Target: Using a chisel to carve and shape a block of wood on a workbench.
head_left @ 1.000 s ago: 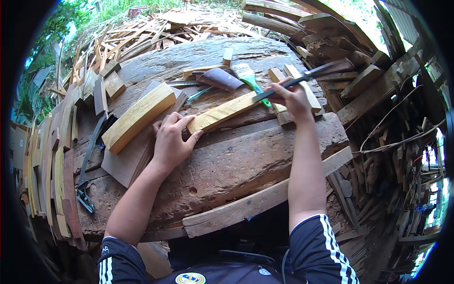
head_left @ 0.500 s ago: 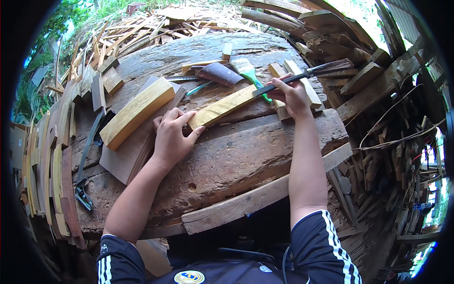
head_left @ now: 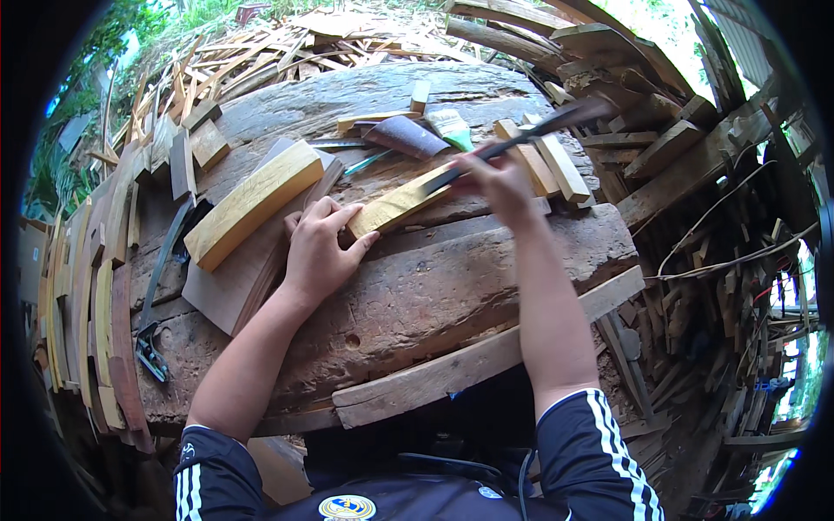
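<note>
My left hand (head_left: 320,252) is closed on the near end of a yellowish wood block (head_left: 391,208), thumb on the near side and fingers on the far side. The block lies at a slant on the worn workbench (head_left: 417,286). A chisel (head_left: 437,181) with a long dark blade is gripped by its blade in my right hand (head_left: 502,184), which is smeared by motion. Its tip is over the block's upper face, and the blurred brown handle points to the far right. Beyond the block lie a green-and-white paintbrush (head_left: 452,128) and a curved purple-brown sheet (head_left: 406,136).
A thick yellow beam (head_left: 252,204) rests on grey boards (head_left: 221,291) left of my left hand. Short wood pieces (head_left: 563,169) lie right of the chisel. A thin metal strip (head_left: 163,260) lies at the left. Stacked scrap wood (head_left: 686,148) borders the bench's right side.
My right hand and the chisel have moved left along the block, the tip now nearer my left hand. My left hand and the block have barely moved.
</note>
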Motion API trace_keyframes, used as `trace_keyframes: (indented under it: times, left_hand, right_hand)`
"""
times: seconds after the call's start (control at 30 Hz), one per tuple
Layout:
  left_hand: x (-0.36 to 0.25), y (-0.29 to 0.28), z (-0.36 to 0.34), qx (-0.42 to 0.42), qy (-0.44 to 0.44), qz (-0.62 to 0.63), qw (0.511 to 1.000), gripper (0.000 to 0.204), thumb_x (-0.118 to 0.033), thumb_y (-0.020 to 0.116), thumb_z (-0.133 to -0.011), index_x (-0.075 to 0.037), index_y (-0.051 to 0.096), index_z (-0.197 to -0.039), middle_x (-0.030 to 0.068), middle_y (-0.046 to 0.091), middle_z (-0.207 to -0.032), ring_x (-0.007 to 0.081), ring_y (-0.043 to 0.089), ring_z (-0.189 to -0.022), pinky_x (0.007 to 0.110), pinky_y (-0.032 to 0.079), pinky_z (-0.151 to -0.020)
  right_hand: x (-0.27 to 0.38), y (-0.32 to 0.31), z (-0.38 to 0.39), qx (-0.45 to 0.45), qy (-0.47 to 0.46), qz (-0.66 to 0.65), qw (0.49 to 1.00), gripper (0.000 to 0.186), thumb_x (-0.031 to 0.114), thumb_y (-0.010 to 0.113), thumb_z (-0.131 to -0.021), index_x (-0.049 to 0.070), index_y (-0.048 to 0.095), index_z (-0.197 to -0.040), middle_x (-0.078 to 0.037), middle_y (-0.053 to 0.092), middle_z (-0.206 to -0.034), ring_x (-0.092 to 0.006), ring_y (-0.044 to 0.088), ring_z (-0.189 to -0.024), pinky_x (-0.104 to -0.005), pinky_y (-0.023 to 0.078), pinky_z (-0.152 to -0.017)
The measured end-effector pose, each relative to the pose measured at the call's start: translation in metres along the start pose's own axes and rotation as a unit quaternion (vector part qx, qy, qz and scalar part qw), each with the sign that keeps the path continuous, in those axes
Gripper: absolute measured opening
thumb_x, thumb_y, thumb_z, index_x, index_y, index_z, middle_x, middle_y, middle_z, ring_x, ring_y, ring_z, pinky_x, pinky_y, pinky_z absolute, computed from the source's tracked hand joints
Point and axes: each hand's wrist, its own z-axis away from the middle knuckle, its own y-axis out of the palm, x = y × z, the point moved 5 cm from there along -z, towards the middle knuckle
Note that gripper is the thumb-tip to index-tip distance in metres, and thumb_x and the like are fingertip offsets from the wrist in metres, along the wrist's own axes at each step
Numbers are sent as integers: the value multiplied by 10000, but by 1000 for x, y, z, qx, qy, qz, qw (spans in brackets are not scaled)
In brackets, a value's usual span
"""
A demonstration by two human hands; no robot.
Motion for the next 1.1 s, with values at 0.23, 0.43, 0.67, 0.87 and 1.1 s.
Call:
trace_keyframes:
  times: [0.23, 0.43, 0.67, 0.87, 1.1]
  left_hand:
    - [7, -3, 5, 4, -6, 1, 1000, 429, -312, 778, -782, -67, 708, -1128, 64, 608, -909, 223, 590, -919, 363, 332, -863]
    - [2, -1, 2, -5, 7, 4, 1000, 425, -283, 774, -784, -42, 704, -1127, 74, 607, -915, 238, 591, -920, 367, 370, -859]
    - [6, -6, 3, 7, -3, 20, 1000, 421, -223, 766, -790, -7, 687, -1143, 99, 612, -923, 264, 602, -920, 360, 418, -861]
    - [9, 1, 1, 0, 10, 53, 999, 418, -226, 759, -799, -6, 679, -1145, 122, 614, -958, 295, 614, -922, 398, 463, -845]
    - [15, -6, 5, -11, 2, 57, 998, 493, -185, 795, -764, 10, 651, -1193, 157, 650, -1000, 303, 639, -946, 376, 490, -860]
  right_hand:
    - [-1, -2, -8, 20, -18, 89, 996, 122, 109, 669, -913, 13, 595, -911, -154, 703, -896, -218, 715, -791, -328, 632, -704]
    - [-8, -48, -21, -99, -23, -24, 995, 148, 98, 674, -904, 7, 566, -950, -177, 695, -909, -259, 728, -768, -344, 642, -694]
    - [-11, -50, -28, -84, -31, -24, 996, 176, 85, 678, -900, -5, 545, -973, -179, 683, -899, -274, 724, -803, -371, 640, -728]
    - [-15, -27, -17, -36, 21, -38, 998, 175, 77, 676, -901, 3, 543, -987, -190, 674, -930, -279, 715, -819, -369, 642, -735]
    - [-3, 12, -10, -6, -9, 1, 1000, 145, 70, 665, -903, 12, 543, -954, -176, 688, -924, -242, 718, -806, -362, 643, -710]
